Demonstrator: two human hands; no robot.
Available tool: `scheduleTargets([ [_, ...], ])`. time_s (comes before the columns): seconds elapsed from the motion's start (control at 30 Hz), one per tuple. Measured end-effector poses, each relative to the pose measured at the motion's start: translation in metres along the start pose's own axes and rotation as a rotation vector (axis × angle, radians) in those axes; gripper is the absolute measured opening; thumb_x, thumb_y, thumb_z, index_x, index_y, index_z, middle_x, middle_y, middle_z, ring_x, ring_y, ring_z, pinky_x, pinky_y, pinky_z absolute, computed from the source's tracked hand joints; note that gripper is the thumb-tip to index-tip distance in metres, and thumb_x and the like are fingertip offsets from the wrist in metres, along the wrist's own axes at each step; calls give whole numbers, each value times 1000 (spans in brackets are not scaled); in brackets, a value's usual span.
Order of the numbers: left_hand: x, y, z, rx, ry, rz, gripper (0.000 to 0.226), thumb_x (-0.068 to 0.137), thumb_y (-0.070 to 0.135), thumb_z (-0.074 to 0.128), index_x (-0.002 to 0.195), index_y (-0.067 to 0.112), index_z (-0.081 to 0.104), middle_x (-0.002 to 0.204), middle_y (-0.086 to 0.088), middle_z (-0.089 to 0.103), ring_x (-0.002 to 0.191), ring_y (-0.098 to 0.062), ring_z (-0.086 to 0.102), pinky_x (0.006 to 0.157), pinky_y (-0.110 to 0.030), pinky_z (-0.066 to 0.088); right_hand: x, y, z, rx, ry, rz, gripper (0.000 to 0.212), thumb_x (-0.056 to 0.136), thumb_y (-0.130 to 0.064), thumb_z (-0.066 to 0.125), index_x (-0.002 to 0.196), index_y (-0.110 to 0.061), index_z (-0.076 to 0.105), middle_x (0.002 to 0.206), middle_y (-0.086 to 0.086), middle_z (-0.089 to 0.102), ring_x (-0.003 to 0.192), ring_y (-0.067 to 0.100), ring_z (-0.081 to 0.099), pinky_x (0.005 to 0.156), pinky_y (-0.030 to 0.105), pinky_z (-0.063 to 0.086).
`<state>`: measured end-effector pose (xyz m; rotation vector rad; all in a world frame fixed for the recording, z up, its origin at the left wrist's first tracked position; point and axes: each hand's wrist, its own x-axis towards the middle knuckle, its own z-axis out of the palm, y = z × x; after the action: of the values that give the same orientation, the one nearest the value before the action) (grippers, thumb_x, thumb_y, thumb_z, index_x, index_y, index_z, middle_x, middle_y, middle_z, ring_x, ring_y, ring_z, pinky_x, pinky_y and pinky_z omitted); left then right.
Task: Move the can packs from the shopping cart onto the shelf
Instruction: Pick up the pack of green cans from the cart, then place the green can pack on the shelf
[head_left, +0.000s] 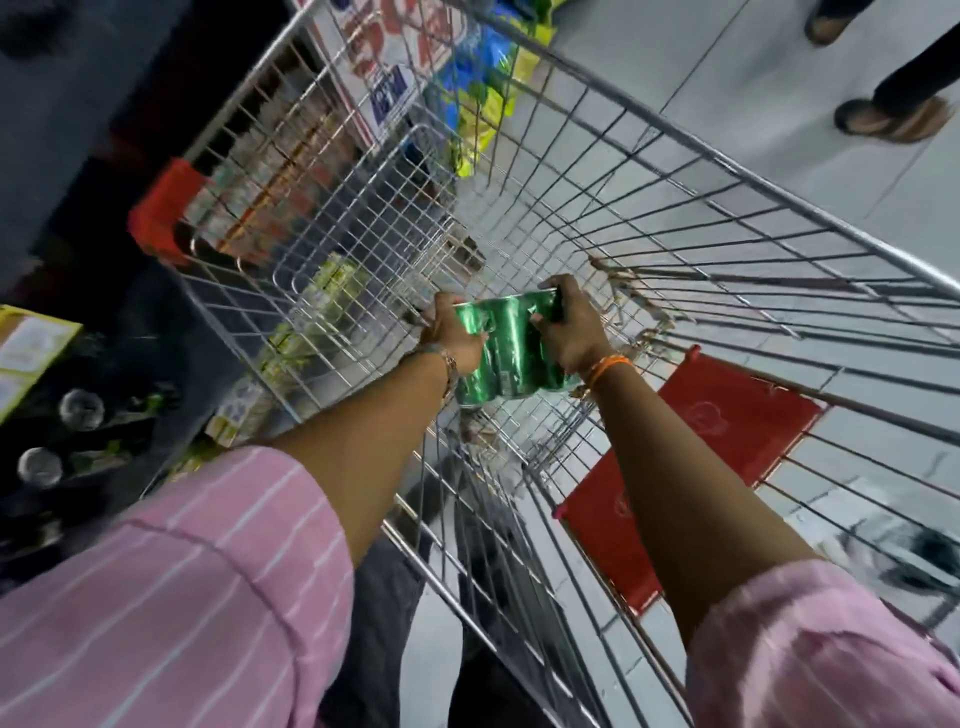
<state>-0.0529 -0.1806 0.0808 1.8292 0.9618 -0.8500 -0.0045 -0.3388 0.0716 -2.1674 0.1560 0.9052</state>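
Observation:
A shiny green can pack (506, 348) is deep inside the wire shopping cart (675, 171), near its bottom. My left hand (452, 335) grips the pack's left side. My right hand (569, 332) holds its right side, fingers over the top edge. Both arms reach down into the basket from pink striped sleeves. No other can pack shows in the cart. The shelf (291, 197) stands to the left behind the cart's wire wall, blurred, with boxed goods on it.
The cart's red child-seat flap (691, 467) hangs at the lower right and a red corner bumper (161, 213) at the left. Bottles (78, 410) stand at the far left. Another person's feet (888, 117) are on the tiled floor at upper right.

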Motion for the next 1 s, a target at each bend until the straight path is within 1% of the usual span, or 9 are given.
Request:
scheduleTargets([
  [0.13,-14,6,-15,-7,18,30,50,94,11,63,132,29,36,113,-8,59,72,-14,55,50,-24,39,-13,-10,-7,28,12,-2,36,90,-4,58,116,-27,47,116,12,66,104,33,66,87,43,58],
  [0.23,-37,11,-33,-33,52,97,48,92,13,64,128,31,38,109,-5,60,74,-15,58,52,-26,42,-33,-34,-19,5,43,-72,38,92,-10,61,125,-21,46,114,12,67,102,31,65,89,46,56],
  [0.37,-80,22,-63,-138,111,207,45,91,11,66,120,35,41,104,-3,59,75,-18,59,63,-34,54,-67,-72,-37,19,122,-207,37,92,-9,63,126,-14,49,93,-1,62,81,15,57,69,20,46],
  [0.43,-104,25,-79,-191,162,269,45,91,9,66,120,35,43,102,-4,59,70,-17,57,55,-27,49,-90,-94,-45,30,147,-288,35,91,-7,63,123,-12,49,94,-1,61,80,14,56,66,18,44],
  [0.53,-150,28,-106,-209,240,332,46,92,11,66,127,34,46,95,4,57,64,-11,54,41,-20,40,-125,-127,-50,46,187,-384,36,89,-9,65,122,-13,50,100,4,65,86,20,62,72,23,53],
  [0.63,-192,19,-134,-249,326,442,47,88,13,69,123,36,47,105,3,61,82,-22,64,63,-35,57,-158,-158,-48,82,199,-468,36,88,-13,65,120,-18,49,95,1,68,82,17,67,75,39,57],
  [0.73,-232,-1,-164,-304,383,499,47,87,12,70,122,34,48,108,5,62,95,-25,65,84,-45,58,-194,-192,-38,87,192,-575,37,86,-16,65,119,-19,49,104,9,70,92,25,70,84,44,58],
  [0.9,-289,-55,-214,-339,554,561,49,84,15,73,125,32,50,120,8,62,102,-18,62,90,-35,52,-248,-241,2,77,186,-734,37,83,-9,72,113,-21,53,107,2,67,92,15,64,84,26,52],
  [1.0,-321,-99,-245,-351,664,589,51,80,24,75,122,40,50,120,8,64,98,-21,64,87,-38,54,-281,-271,36,82,113,-834,40,83,-9,73,108,-31,52,109,-1,67,99,15,65,90,32,54],
])
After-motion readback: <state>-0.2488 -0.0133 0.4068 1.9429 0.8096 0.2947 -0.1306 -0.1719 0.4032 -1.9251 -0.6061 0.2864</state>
